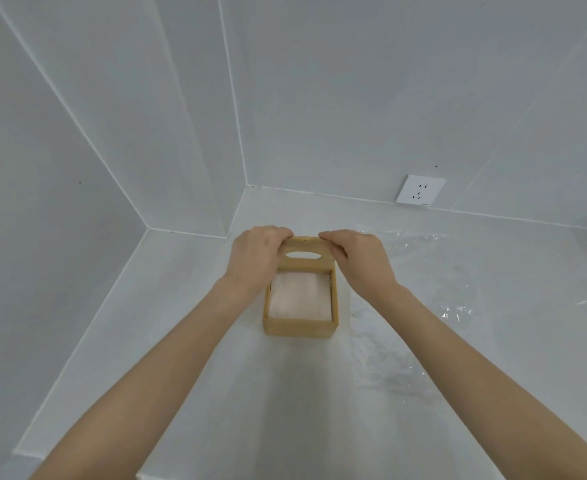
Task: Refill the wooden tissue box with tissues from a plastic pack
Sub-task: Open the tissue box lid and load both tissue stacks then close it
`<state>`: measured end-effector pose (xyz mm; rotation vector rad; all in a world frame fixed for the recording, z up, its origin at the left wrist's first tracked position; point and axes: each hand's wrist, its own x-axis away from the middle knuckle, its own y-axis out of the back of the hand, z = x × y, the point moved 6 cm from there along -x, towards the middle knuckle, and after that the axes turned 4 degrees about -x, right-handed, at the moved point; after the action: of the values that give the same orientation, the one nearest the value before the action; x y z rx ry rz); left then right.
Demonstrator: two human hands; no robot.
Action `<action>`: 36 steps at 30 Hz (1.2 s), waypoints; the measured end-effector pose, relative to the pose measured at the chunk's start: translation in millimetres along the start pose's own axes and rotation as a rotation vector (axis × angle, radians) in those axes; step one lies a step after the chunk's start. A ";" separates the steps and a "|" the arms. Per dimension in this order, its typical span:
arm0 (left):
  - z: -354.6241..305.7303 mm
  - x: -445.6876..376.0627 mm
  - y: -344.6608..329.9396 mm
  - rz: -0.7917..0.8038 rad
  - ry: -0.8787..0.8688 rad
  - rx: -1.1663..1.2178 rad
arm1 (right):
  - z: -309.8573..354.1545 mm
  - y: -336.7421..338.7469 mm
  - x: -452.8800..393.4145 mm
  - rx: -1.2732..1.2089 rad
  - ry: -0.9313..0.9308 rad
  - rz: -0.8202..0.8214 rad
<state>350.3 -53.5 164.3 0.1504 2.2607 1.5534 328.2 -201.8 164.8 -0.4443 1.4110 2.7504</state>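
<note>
The wooden tissue box (299,326) stands on the white countertop (285,403) in the middle of the view. A stack of white tissues (299,295) lies inside it, uncovered at the near end. The wooden lid (304,259), with an oval slot, sits over the far end of the box only. My left hand (257,252) grips the lid's left far corner and my right hand (358,258) grips its right far corner. A clear plastic wrapper (458,306) lies flat on the counter to the right of the box.
White tiled walls meet in a corner behind the box. A white wall socket (420,189) sits low on the right wall. The counter's front edge (139,476) runs along the bottom of the view.
</note>
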 end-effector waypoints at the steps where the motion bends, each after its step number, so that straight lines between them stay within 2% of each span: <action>1: 0.0 7.0 -0.2 -0.003 -0.019 0.006 | 1.2 0.7 7.4 -0.011 0.027 -0.006; 9: -3.5 66.4 -16.0 -0.094 -0.165 0.025 | 7.9 -12.9 70.7 0.024 0.192 -0.119; 16: 0.9 105.5 -42.2 -0.108 -0.189 -0.030 | 5.0 -35.1 101.1 0.073 0.168 -0.161; 32: 1.3 121.4 -62.9 -0.070 -0.157 -0.067 | -5.5 -57.8 111.5 0.141 0.213 -0.130; 34: -0.7 118.2 -61.1 -0.060 -0.159 -0.079 | -6.6 -58.7 111.5 0.097 0.180 -0.090; 36: -7.6 110.8 -57.5 0.016 -0.126 -0.124 | -9.4 -57.4 109.4 0.036 0.099 -0.011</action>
<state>253.3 -48.3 85.5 0.2255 2.0664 1.6390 233.9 -187.6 85.8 -0.5918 1.4719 2.7248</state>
